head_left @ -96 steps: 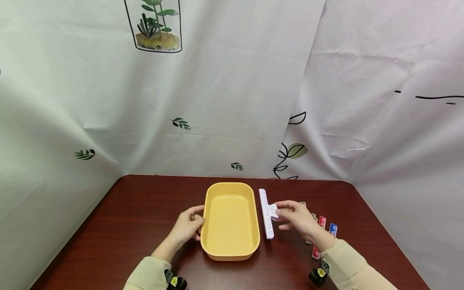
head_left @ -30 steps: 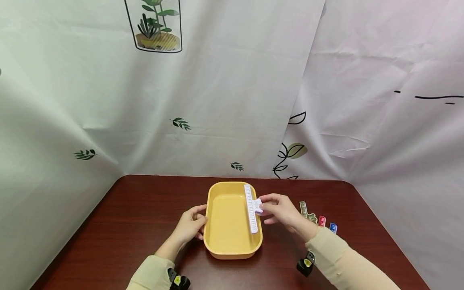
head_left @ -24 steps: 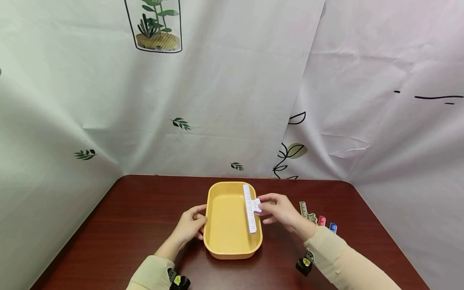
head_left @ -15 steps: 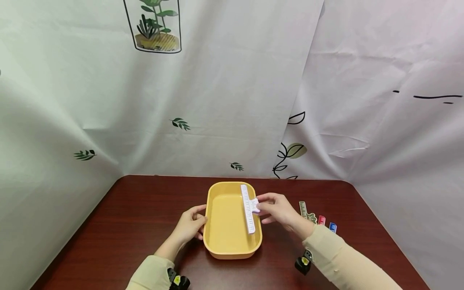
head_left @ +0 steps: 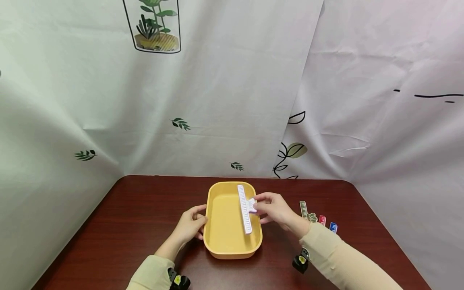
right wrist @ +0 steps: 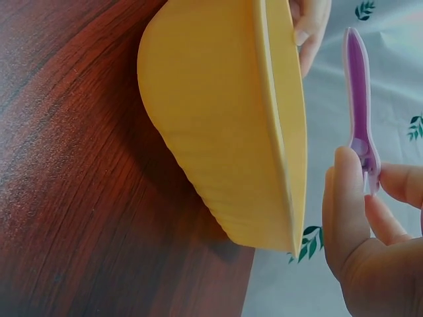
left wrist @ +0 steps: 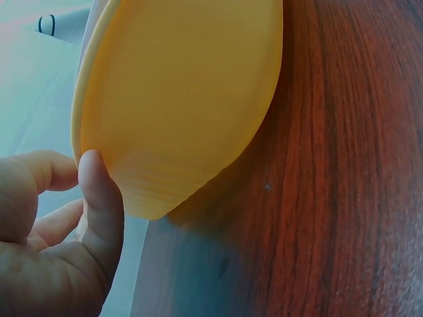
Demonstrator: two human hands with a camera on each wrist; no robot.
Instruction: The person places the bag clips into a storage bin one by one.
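A white and purple ruler-edged clip is pinched at its handle by my right hand. It overlaps the right half of a yellow tray in the head view. The right wrist view shows the clip edge-on, raised above the tray's rim, with thumb and fingers on opposite sides of its handle. My left hand holds the tray's left side. In the left wrist view, the thumb lies against the tray's outer wall while the index finger reaches the rim.
Several more ruler clips lie to the right on the dark red wooden table: a green one, a red one and a blue one. The right forearm partly hides them. A patterned white cloth hangs behind the table.
My right hand has carried the clip leftward from beside the tray to over it, and still drifts slightly left. The tray has shifted slightly right since the oldest frame, then stayed put.
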